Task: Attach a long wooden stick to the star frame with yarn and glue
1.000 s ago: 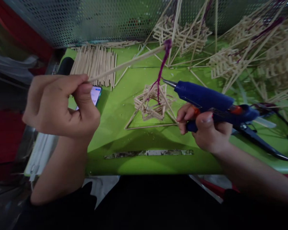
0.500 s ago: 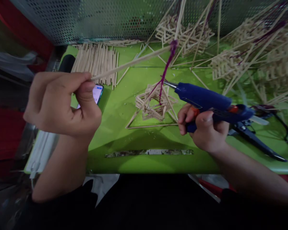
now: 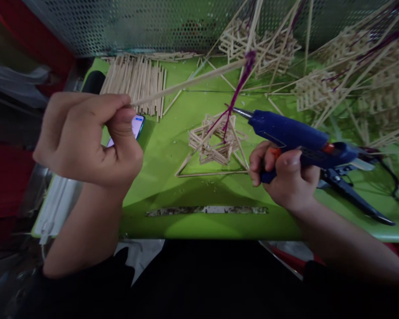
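Pinched between the thumb and finger of my left hand (image 3: 89,137) is the near end of a thin wooden stick (image 3: 189,82). Purple yarn (image 3: 241,83) is bunched at the stick's far end and hangs down in strands over a star-shaped stick frame (image 3: 216,141). My right hand (image 3: 286,177) grips a blue hot glue gun (image 3: 292,133) by its handle, fingers around the orange trigger. The metal nozzle points left and lies at the yarn, just above the frame; whether they touch I cannot tell. The frame rests on the green table (image 3: 159,186).
A pile of loose sticks (image 3: 136,84) and a phone (image 3: 138,126) lie behind my left hand. Several finished-looking stick frames (image 3: 314,91) crowd the back right. Black-handled pliers (image 3: 359,197) lie beside my right wrist. A white power strip (image 3: 58,204) runs along the left edge.
The glue gun and the yarn-wrapped stick end have shifted slightly right in the view. My left hand stays almost in place, still pinching the stick.
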The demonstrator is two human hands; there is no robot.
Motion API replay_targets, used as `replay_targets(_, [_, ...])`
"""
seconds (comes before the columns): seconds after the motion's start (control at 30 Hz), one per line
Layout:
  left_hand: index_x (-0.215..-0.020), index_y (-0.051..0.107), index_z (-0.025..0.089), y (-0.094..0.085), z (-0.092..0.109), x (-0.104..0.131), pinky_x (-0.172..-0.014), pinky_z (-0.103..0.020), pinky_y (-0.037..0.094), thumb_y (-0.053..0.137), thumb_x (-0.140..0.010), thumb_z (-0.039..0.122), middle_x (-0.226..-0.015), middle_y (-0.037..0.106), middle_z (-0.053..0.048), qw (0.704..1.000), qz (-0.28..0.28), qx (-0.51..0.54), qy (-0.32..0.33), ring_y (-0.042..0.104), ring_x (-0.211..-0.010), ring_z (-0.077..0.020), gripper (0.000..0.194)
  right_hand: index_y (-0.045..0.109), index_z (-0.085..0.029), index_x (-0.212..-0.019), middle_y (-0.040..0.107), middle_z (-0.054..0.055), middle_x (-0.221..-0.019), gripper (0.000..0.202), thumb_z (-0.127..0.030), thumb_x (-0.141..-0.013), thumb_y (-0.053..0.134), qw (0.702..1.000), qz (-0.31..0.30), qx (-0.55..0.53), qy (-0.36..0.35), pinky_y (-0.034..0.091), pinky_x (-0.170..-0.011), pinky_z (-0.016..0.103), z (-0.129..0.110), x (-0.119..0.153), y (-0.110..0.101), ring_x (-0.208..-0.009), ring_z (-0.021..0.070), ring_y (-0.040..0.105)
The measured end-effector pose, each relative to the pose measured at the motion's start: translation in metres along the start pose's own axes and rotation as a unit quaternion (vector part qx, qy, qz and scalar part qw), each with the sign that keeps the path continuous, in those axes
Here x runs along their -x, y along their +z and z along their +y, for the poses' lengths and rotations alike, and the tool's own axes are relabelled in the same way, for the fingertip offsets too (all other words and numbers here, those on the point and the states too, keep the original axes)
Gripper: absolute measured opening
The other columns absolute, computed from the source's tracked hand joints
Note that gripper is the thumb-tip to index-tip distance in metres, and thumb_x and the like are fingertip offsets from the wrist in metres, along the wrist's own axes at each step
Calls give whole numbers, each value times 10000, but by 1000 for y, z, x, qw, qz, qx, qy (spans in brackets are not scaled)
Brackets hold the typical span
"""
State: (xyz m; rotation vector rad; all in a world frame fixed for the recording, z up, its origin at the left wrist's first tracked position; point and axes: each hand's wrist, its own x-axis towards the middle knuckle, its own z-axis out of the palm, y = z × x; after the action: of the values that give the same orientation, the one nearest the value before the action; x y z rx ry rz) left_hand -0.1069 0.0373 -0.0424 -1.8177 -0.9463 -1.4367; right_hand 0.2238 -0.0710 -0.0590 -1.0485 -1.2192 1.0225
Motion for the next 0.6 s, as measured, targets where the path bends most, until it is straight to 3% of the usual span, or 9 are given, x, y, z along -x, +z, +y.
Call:
replay_targets(0.1, [-1089,868,165,-2,-3,2,-819,-428,665,616,-1263,587,-884,823,-52,999,-28,-9,-14,810,-842,-231,522,612,-269,-770,648,40,-772,625,-780,-1073,805,1000,2,2,-3,419,-405,312,0,-1,0,-526,152,553])
replay_targets(0.23, [-1213,872,160,1,-8,7,-903,-404,625,712,-1241,449,-974,818,-45,998,-15,63,-2,790,-941,-218,331,630,-263,-761,667,40,-773,609,-746,-1082,815,1000,-7,-12,-6,412,-394,300,2,-2,-1,-513,141,552])
replay_targets(0.3, [-1216,882,156,4,-9,10,-926,-426,603,664,-1245,503,-967,796,-56,997,7,73,1,785,-946,-230,411,632,-258,-758,672,40,-764,600,-723,-1098,803,1000,-11,-16,-19,403,-379,291,4,-2,-1,-502,138,551])
replay_targets(0.43, [-1181,870,148,9,-8,16,-1041,-563,575,517,-1214,677,-931,702,-80,996,12,76,-54,763,-970,-283,637,670,-244,-772,682,39,-758,546,-629,-1144,780,998,-20,-31,-49,389,-364,272,8,-2,-2,-495,129,558])
replay_targets(0.6, [-1137,891,172,6,-3,14,-1054,-588,561,554,-1170,682,-899,673,-88,994,-3,72,-85,733,-956,-297,611,725,-251,-796,684,34,-739,531,-639,-1158,752,998,-34,-17,-49,416,-382,278,10,-2,-8,-510,141,587])
